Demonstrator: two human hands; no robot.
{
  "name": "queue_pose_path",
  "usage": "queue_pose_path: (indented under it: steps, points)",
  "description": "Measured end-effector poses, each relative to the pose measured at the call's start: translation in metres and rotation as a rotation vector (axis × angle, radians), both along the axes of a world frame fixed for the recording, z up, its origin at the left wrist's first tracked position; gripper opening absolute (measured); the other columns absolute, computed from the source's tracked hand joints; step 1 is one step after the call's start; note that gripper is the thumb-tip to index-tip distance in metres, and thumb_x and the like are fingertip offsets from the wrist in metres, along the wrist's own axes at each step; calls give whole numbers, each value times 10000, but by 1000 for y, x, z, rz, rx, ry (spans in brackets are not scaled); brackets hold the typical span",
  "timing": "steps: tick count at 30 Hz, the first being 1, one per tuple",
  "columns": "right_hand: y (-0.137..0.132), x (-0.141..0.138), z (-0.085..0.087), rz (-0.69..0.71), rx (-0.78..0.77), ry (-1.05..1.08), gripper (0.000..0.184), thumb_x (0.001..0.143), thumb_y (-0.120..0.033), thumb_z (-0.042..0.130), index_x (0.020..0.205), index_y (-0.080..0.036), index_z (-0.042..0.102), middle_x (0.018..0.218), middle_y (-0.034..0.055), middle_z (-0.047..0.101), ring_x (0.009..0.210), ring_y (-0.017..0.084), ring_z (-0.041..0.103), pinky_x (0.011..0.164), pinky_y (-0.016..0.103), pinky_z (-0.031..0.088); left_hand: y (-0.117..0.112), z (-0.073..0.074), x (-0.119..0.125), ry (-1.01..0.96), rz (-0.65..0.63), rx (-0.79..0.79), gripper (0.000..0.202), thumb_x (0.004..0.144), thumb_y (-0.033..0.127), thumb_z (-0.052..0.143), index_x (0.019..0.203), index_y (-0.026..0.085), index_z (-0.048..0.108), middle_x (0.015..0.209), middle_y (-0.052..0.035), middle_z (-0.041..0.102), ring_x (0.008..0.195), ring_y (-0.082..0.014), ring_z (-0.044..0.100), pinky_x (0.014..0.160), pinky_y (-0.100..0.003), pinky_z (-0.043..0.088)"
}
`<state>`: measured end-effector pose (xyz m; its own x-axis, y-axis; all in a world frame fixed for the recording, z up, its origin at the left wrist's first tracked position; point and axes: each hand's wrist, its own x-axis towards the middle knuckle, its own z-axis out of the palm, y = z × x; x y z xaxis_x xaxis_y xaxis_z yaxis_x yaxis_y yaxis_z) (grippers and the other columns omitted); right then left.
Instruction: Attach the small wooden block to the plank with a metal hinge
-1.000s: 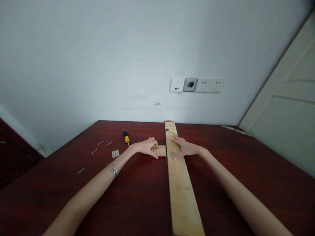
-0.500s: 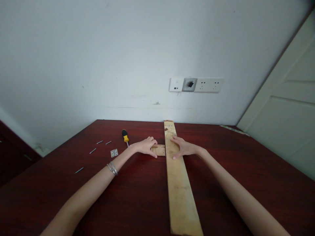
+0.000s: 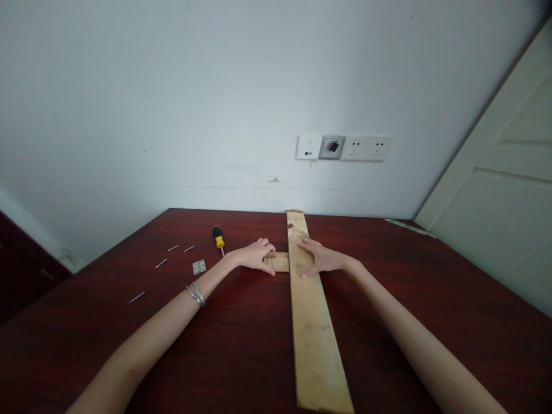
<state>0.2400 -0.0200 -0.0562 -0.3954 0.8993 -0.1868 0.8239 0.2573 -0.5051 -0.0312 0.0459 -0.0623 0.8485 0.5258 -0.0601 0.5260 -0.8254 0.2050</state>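
Note:
A long pale wooden board (image 3: 317, 328) lies flat, running from near me toward the wall. Against its left edge, at right angles, sits a short wooden block (image 3: 279, 263). My left hand (image 3: 254, 256) grips the block's left end between thumb and fingers. On the board rests my right hand (image 3: 321, 257), thumb and fingers spread over its surface from the right. Left of my left hand are a black and yellow screwdriver (image 3: 218, 237), its tip hidden behind my wrist, and a small metal hinge (image 3: 199, 267).
Several screws or nails, such as one long one (image 3: 137, 297), lie on the left of the dark red table (image 3: 215, 356). A thin strip (image 3: 409, 227) lies at the back right. Behind the table, the white wall carries sockets (image 3: 366, 148); a door (image 3: 509, 172) stands right.
Both hands keep their places on the block and the board. The whole view has shifted very slightly; nothing else visibly moves.

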Motion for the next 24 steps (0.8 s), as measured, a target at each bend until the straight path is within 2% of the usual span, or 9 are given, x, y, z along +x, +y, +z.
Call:
queue_pose_path:
  steps: [5,9,13,18,21,24]
  points:
    - [0,0,0,2,-2,-19,1275,473,-726,698,1474,-120,191,1555,156,41,1424,332,2,1163,440,57,-2,2,0,12,-8,8,683,703,679,582,1135,160,481,1117,-100,445,1052,-260,414,900,-338,359]
    - [1,0,0,10,3,-26,1253,482,-728,692,1476,-152,192,1557,140,43,1425,328,2,1160,457,63,-3,4,0,25,-4,9,697,697,682,584,1147,159,478,1130,-104,444,1059,-263,411,905,-344,358]
    - [2,1,-1,10,-7,-24,1263,483,-719,698,1477,-133,184,1555,154,31,1423,337,-5,1160,458,60,-2,3,0,27,0,5,740,685,690,588,1179,153,467,1147,-112,444,1071,-267,411,915,-346,354]
    - [2,1,-1,14,-6,-16,1230,492,-721,693,1480,-192,185,1561,115,45,1420,353,-3,1156,486,65,-1,1,-1,22,16,-3,761,674,675,606,1219,167,449,1163,-115,443,1097,-279,414,931,-356,349]
    - [1,1,-1,9,-12,-25,1226,494,-724,690,1480,-202,182,1563,106,46,1420,353,-7,1158,487,60,-2,2,0,10,22,-24,850,641,673,636,1281,167,400,1202,-135,431,1134,-304,407,946,-381,345]
    - [1,1,-1,9,-9,-36,1237,493,-728,687,1480,-183,179,1562,116,36,1423,339,-11,1160,474,56,-6,5,0,0,58,-84,1003,602,667,671,1377,167,277,1287,-170,375,1222,-343,350,977,-417,323]
